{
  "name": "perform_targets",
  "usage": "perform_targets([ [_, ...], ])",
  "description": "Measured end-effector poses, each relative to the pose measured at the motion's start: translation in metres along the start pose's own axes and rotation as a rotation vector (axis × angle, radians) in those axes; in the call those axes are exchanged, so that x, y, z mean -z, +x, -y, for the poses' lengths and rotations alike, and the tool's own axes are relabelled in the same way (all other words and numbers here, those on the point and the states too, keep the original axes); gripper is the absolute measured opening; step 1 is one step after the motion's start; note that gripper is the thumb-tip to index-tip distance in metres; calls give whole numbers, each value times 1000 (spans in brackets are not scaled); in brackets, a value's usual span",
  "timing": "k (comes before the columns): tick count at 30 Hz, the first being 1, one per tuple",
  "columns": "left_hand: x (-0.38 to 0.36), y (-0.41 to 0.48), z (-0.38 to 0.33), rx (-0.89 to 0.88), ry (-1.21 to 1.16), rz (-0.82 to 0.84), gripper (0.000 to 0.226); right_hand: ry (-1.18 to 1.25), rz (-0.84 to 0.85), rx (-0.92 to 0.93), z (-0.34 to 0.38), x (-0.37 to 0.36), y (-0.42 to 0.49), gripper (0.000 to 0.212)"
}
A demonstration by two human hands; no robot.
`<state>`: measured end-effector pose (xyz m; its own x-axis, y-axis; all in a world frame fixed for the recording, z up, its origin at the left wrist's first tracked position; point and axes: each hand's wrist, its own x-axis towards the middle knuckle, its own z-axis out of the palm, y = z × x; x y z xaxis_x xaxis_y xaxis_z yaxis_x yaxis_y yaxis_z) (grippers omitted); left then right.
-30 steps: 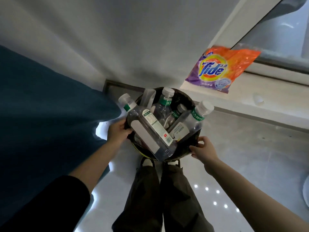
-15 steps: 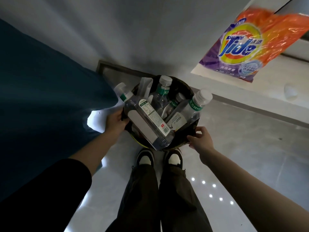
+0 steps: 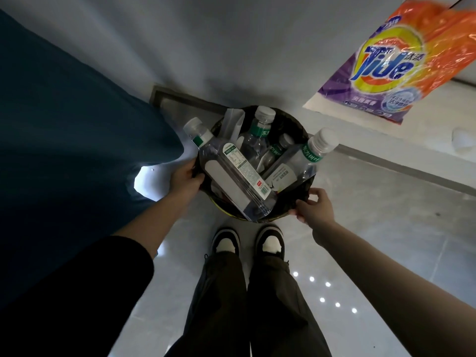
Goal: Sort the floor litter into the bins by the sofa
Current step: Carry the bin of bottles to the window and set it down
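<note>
The bin (image 3: 293,118) sits at the centre of the frame, just above the person's two shoes (image 3: 225,240), hard by the dark blue sofa (image 3: 64,150) that fills the left side. It is round and dark-lined and crammed past the brim with clear plastic bottles. A large flat bottle (image 3: 237,176) lies slantwise across the lower left of the opening, with its cap poking out over the rim. A white-capped bottle (image 3: 306,155) leans out over the right edge, an upright bottle (image 3: 257,135) stands toward the back, and a clear pouch (image 3: 231,122) is wedged beside it. The left grip (image 3: 185,180) is clenched on the rim at the bin's left side, fingers curled over the edge. The right grip (image 3: 313,208) pinches the rim and its dark liner at the lower right, so the bin lies between the two, held from roughly opposite sides. Whether its base rests on the pale floor (image 3: 360,202) or hangs just clear of it cannot be told from here. The load looks light if the bottles are empty, though some may hold liquid. It is also loose and top-heavy, and the smooth, rounded bottles that overhang would likely slide out at a tilt. The rim is probably the soundest purchase, but the liner could slip or tear if it alone takes the weight. Keeping the bin level seems wise. An orange and purple detergent bag (image 3: 401,63) lies on a ledge at the upper right, well apart from the bin.
</note>
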<state>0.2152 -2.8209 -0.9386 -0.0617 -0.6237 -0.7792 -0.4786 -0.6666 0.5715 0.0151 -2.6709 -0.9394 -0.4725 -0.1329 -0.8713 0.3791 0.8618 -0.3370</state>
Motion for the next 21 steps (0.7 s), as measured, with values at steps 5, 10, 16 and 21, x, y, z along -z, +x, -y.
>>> perform_targets([
  [5, 6, -27, 1, 147, -29, -85, 56, 122, 67, -147, 10, 4, -27, 53],
  [10, 23, -93, -25, 154, -47, -78, 50, 186, 101, -147, 32, 28, -90, 52],
  [16, 46, -197, -109, 81, -87, 69, 48, 192, 174, 27, 77, 78, -196, 39],
  [21, 59, -296, -184, -48, -96, 146, 46, 164, 216, 161, 110, 131, -299, 31],
])
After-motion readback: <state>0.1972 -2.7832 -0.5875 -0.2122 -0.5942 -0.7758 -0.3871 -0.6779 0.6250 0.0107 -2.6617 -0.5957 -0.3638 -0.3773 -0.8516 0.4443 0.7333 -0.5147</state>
